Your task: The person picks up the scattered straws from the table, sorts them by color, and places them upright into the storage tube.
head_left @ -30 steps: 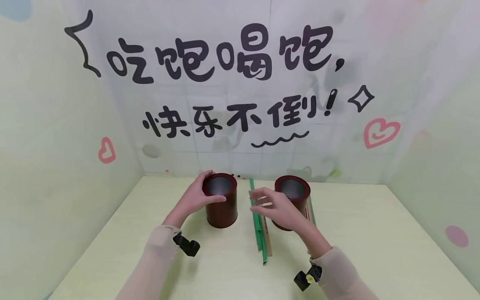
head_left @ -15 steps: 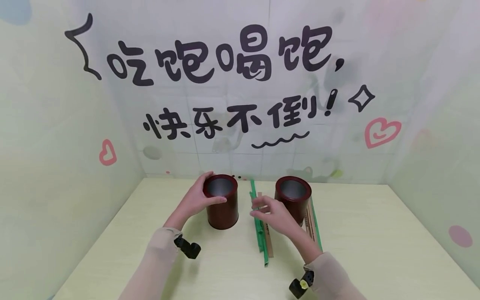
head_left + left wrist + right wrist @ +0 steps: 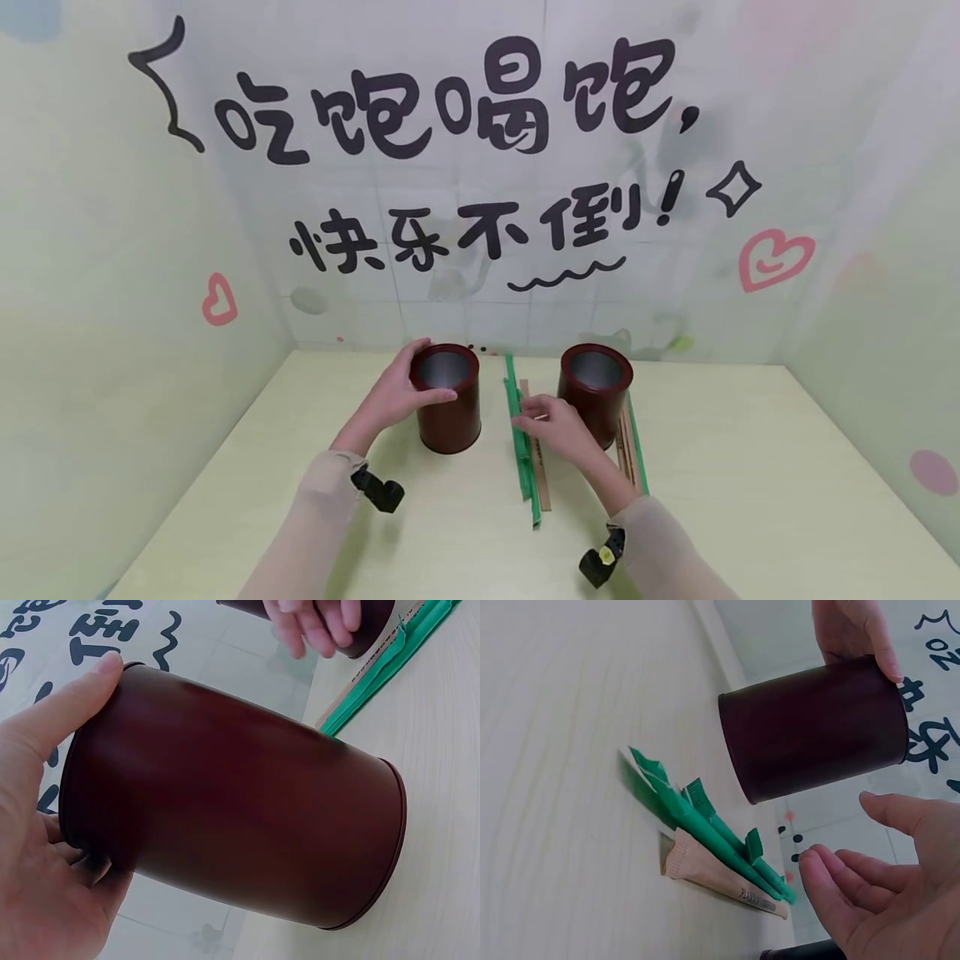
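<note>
A dark red cylindrical canister [image 3: 450, 427] stands upright on the table. My left hand [image 3: 392, 398] grips it near the rim, thumb across the near side and fingers round the far side. To its right lie long thin green wrapped packets [image 3: 522, 442] and a brown paper packet [image 3: 544, 483] with dark print. My right hand [image 3: 561, 432] is above these packets, its fingers loosely bent with nothing between them. In the right wrist view, a gap shows between the right hand's fingers and the green packets [image 3: 705, 829].
A second dark red canister [image 3: 609, 410] stands just behind and right of my right hand. More brown and green packets [image 3: 632, 454] lie along its right side, partly hidden by the arm. A wall [image 3: 480, 321] with large lettering closes off the table's back.
My right hand has lowered slightly toward the packets, away from the front of the second canister, and its fingers have drawn closer together. The left hand keeps its grip on the first canister.
</note>
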{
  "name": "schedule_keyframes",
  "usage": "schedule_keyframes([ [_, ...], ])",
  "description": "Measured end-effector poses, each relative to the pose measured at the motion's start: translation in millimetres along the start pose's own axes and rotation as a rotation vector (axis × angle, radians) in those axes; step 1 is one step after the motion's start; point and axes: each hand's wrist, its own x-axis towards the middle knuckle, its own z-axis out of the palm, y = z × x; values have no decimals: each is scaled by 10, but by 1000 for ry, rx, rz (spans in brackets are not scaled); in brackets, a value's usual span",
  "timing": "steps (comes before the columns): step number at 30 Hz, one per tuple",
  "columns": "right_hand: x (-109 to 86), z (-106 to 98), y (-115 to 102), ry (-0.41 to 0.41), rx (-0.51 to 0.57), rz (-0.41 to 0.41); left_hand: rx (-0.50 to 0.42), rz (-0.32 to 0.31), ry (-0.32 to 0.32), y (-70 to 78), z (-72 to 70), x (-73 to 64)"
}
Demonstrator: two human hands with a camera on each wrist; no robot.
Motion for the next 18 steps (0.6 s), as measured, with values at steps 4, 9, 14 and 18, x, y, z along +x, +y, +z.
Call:
schedule_keyframes([
  [4,39,9,0,-8,12,83,-2,2,0,15,-6,12],
  [9,104,75,72,-25,-34,179,-3,-3,-4,16,3,19],
  [14,165,163,84,-36,-171,201,1,-9,-7,9,2,23],
  [18,224,229,49,-48,-337,180,6,-3,-2,8,-5,29],
])
